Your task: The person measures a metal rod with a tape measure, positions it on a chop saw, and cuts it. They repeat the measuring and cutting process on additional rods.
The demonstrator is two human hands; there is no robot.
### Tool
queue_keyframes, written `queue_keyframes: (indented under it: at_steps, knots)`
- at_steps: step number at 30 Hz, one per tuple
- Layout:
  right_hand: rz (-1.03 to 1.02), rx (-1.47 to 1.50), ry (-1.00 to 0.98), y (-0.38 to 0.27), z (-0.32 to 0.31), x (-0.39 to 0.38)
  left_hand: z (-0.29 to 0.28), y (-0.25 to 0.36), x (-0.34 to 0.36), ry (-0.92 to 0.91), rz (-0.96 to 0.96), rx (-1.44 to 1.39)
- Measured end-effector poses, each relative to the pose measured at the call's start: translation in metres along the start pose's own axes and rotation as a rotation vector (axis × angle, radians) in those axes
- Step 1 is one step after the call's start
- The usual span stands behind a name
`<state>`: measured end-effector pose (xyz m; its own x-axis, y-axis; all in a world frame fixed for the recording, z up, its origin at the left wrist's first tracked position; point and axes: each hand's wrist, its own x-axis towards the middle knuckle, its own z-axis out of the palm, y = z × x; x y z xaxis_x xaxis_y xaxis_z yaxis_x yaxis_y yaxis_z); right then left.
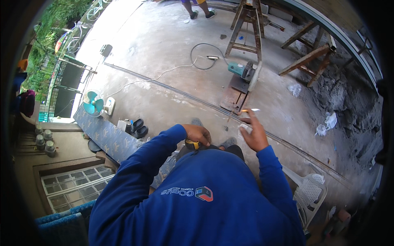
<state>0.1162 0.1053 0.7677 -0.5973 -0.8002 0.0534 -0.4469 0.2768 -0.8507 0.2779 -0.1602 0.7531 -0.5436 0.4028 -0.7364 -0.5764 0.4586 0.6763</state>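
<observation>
Close to my waist, my left hand (198, 134) is closed at a yellow-and-black tape measure (192, 144). My right hand (255, 133) is raised in front of me with its fingers bent. A thin white-and-orange stick (255, 110), like a cigarette, sits at those fingertips. Long thin metal bars (172, 92) run across the concrete floor beyond my feet, passing beneath the right hand in view. Just past them stands a teal cut-off saw (240, 70) on its metal base (232, 99), apart from both hands.
A cable (193, 53) and white cord (152, 80) lie on the floor. Wooden trestles (246, 47) stand far right, near a grey sand pile (349, 98). A fan (93, 104), black slippers (139, 128) and patterned board (108, 133) are left; a white plastic chair (314, 188) is right. Another person's legs (197, 7) show at the top.
</observation>
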Motion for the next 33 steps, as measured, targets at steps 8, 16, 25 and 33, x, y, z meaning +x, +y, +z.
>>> queue_keyframes:
  at_steps: [8, 16, 25, 33]
  knots:
    - [0.392, -0.003, 0.241, 0.11, 0.025, -0.06, -0.068, -0.091, 0.003, 0.371, -0.066, 0.076]
    - [0.747, -0.378, 0.018, 0.269, 0.089, -0.2, -0.081, -0.066, 0.114, 0.579, -0.042, 0.551]
    - [1.046, -0.271, -0.028, 0.164, 0.166, -0.238, -0.083, -0.08, 0.156, 0.536, 0.204, 0.507]
    - [1.069, -0.254, -0.214, 0.131, 0.199, -0.226, -0.073, -0.08, 0.147, 0.538, 0.224, 0.356]
